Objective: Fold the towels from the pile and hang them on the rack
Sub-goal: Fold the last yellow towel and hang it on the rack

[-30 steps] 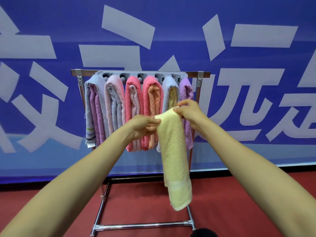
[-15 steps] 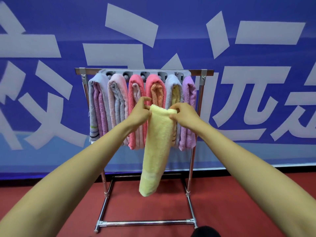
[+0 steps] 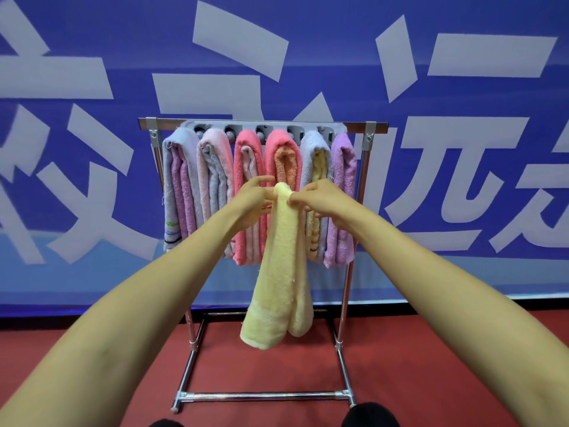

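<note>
Nearest, at the bottom edge, two dark shoe tips [image 3: 368, 414] on a dull red floor [image 3: 385, 380]. Above these, two bare forearms reaching forward and converging.

Left hand [image 3: 251, 201] pinching the top fold of the yellow towel [image 3: 278, 272] from its left side between thumb and fingertips, forefinger stretched out above. Right hand [image 3: 323, 200] pinching the same fold from the right, remaining fingers curled underneath.

Yellow towel doubled over, hanging straight down from both pinches. Held in the air just in front of the rack [image 3: 264, 396], level with the middle of the hung towels [image 3: 215, 186] and on no arm of it. Lower ends loose above the floor.

Behind, a chrome rack standing on the red floor, base bar toward the camera, brown top rail across two uprights. Six folded bundles draped side by side over grey arms: grey with lilac, pale pink with grey, coral with pink, coral with orange, grey with yellow, lilac.

Farthest, a blue banner [image 3: 338, 32] covering the wall, with large pale characters across it, a lighter blue band along the bottom and a black strip at the floor line.
</note>
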`<state>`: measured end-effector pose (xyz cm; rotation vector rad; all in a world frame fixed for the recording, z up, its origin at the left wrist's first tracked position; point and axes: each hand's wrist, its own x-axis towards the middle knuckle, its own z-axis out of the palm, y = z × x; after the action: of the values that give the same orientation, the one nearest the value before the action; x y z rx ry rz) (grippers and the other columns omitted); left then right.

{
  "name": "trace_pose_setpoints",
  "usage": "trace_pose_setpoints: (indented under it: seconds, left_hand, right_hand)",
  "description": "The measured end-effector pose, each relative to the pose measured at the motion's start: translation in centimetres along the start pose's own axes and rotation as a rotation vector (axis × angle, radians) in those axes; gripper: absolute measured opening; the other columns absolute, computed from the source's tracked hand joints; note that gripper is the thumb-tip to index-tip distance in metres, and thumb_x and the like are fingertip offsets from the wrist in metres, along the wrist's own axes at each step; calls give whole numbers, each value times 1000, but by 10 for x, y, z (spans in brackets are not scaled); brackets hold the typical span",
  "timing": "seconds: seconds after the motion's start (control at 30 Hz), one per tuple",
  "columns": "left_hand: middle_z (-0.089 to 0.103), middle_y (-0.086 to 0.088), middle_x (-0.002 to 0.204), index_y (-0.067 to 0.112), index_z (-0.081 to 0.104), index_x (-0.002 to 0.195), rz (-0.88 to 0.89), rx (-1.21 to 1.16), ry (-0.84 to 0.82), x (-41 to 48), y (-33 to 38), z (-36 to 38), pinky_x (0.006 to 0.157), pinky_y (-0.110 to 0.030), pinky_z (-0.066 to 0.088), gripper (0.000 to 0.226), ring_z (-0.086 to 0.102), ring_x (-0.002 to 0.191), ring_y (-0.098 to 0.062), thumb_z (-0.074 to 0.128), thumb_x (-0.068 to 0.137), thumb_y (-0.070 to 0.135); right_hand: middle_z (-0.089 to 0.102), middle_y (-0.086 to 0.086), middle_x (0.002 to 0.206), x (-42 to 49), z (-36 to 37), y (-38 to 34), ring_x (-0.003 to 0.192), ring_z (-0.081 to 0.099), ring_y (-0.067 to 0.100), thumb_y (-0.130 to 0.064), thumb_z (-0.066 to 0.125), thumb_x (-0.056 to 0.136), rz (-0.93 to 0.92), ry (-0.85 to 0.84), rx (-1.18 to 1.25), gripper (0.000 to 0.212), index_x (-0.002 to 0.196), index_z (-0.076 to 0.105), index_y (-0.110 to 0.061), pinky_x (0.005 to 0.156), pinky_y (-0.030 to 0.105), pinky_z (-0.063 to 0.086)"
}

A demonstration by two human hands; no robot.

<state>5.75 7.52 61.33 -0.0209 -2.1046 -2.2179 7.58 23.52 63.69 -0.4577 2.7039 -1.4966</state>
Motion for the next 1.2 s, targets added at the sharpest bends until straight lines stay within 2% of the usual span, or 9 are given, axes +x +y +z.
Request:
trace_pose_setpoints:
  seconds: [0.17, 0.3, 0.5, 0.67, 0.77, 0.87, 1.03, 1.13, 1.2]
  left_hand:
    - [61, -12, 120, 15, 49, 128, -16, 17, -108, -3, -2, 4, 80, -31, 50, 42, 59, 98, -22, 53, 90, -3]
    - [62, -12, 117, 20, 50, 126, 13, 77, -128, -1, -6, 10, 79, -33, 48, 43, 58, 87, -22, 55, 89, -1]
    - [61, -15, 122, 13, 55, 121, 5, 209, -108, 3, 5, 25, 86, -35, 45, 37, 56, 99, -22, 66, 87, 5]
    - [59, -4, 102, 9, 54, 119, -21, 332, -262, -5, 28, 44, 77, -26, 42, 35, 54, 88, -14, 68, 86, 6]
    - [59, -3, 102, 13, 56, 113, 25, 426, -367, -8, 38, 55, 82, -28, 43, 31, 54, 94, -15, 69, 86, 10]
    - [57, -6, 101, 14, 54, 106, 106, 471, -449, -6, 46, 68, 87, -24, 41, 21, 52, 96, -14, 63, 89, 6]
    - [58, -9, 97, 16, 52, 102, 164, 464, -488, 12, 50, 85, 95, -30, 43, 23, 54, 95, -15, 66, 86, 7]
    - [60, -4, 87, 12, 51, 105, 177, 382, -468, 25, 47, 105, 81, -17, 47, 23, 59, 83, -9, 62, 88, 0]
    - [61, -3, 87, 11, 50, 106, 182, 370, -476, 34, 46, 121, 79, -15, 48, 23, 60, 82, -7, 60, 89, -1]
  right_hand:
    - [56, 5, 78, -5, -6, 1, 67, 55, 9, -19, 68, 81, 6, -47, 90, 9, 86, 64, -13, 66, 22, 44]
    - [55, 7, 82, -9, -10, 7, 74, 54, 13, -17, 67, 82, 16, -49, 135, 10, 87, 62, -11, 66, 21, 50]
    - [58, 8, 80, -16, -26, 22, 73, 57, 12, -20, 69, 80, 4, -82, 85, 11, 83, 62, -12, 76, 25, 55]
    - [68, -6, 90, -26, -62, 35, 84, 65, 8, -50, 62, 87, 39, -179, 4, 36, 94, 67, -16, 79, 26, 52]
    - [65, -4, 105, -18, -76, 45, 103, 61, 10, -38, 52, 96, -18, -60, 40, 30, 117, 56, -16, 97, 34, 48]
    - [62, -1, 117, -11, -83, 53, 114, 56, 11, -24, 54, 97, -80, -75, 110, 31, 127, 51, -21, 100, 30, 45]
    - [63, 3, 118, -3, -100, 64, 110, 61, 17, -23, 57, 95, -96, -95, 260, 30, 125, 55, -20, 97, 30, 49]
    - [65, 6, 117, 4, -119, 74, 110, 63, 20, -23, 60, 92, -73, -124, 338, 31, 123, 56, -18, 98, 33, 49]
    - [67, 5, 108, 8, -136, 78, 97, 67, 14, -19, 61, 92, -74, -143, 367, 28, 120, 57, -17, 86, 28, 53]
